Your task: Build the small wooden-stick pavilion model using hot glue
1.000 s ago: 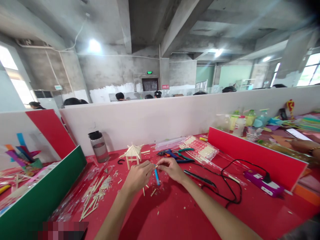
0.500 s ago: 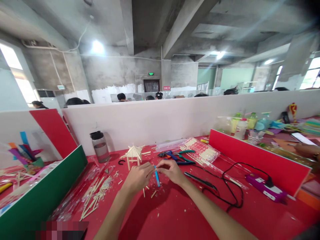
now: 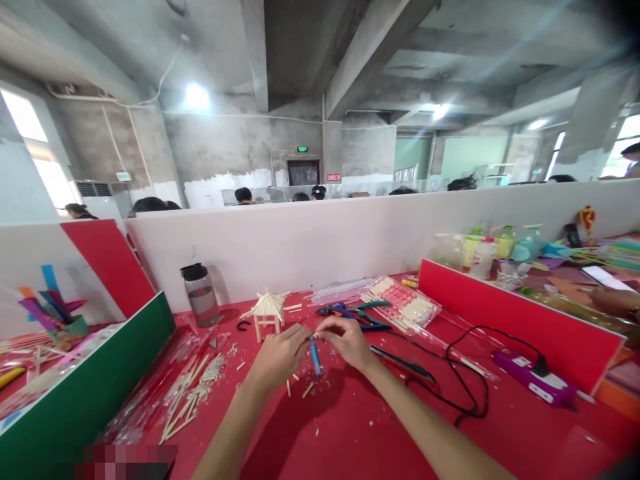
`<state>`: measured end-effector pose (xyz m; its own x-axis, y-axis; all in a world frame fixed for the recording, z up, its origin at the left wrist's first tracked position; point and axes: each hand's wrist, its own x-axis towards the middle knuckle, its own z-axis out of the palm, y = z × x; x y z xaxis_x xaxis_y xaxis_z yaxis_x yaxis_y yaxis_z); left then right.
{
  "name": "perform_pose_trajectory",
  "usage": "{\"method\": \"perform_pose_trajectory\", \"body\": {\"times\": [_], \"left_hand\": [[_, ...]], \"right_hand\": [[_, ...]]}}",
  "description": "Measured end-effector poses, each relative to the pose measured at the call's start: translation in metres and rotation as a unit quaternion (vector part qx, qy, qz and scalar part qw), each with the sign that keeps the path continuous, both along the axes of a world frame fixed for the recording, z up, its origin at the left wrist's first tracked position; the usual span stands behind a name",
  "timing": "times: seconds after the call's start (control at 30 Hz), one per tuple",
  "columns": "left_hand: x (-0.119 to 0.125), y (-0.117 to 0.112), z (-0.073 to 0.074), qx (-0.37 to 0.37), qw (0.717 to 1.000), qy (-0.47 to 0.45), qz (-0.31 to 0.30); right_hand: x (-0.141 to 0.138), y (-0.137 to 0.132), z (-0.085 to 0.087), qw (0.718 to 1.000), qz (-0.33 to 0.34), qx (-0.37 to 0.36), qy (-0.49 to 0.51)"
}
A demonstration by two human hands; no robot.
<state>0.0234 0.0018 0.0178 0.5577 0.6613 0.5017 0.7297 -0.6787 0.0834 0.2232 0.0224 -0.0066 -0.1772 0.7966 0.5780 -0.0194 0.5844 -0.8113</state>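
My left hand [image 3: 281,355] and my right hand [image 3: 347,343] meet over the middle of the red table, fingertips almost touching. Both are closed in a pinch. A small pale bit shows at the right fingertips, too small to name; what the left fingers hold is hidden. Just below the fingertips lies a narrow blue strip [image 3: 315,360], its upper end close under them. Behind my left hand stands a small pavilion model [image 3: 269,307] built of pale wooden sticks, with a pointed roof on posts. Short stick pieces [image 3: 307,390] and crumbs are scattered around the strip.
Loose sticks [image 3: 186,407] and plastic wrap lie left, beside a green divider [image 3: 95,373]. A water bottle [image 3: 200,293] stands behind. Pliers [image 3: 373,317], a bagged stick bundle [image 3: 403,300], a black-handled tool [image 3: 403,362] and a purple power strip [image 3: 533,378] with a cable lie right.
The fingertips of my right hand have lifted slightly away from the blue strip, and a little more of the small pale bit shows. My left hand has barely moved.
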Motion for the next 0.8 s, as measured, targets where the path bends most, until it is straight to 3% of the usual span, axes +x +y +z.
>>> {"method": "perform_pose_trajectory", "body": {"times": [0.33, 0.8], "left_hand": [[-0.0012, -0.002, 0.0014, 0.065, 0.997, 0.034, -0.036], [-0.0007, -0.0002, -0.0009, 0.045, 0.998, 0.051, -0.012]], "right_hand": [[0.0005, -0.0001, -0.0027, 0.999, 0.016, 0.038, -0.025], [0.0046, 0.0028, -0.0039, 0.996, 0.01, 0.038, -0.084]]}}
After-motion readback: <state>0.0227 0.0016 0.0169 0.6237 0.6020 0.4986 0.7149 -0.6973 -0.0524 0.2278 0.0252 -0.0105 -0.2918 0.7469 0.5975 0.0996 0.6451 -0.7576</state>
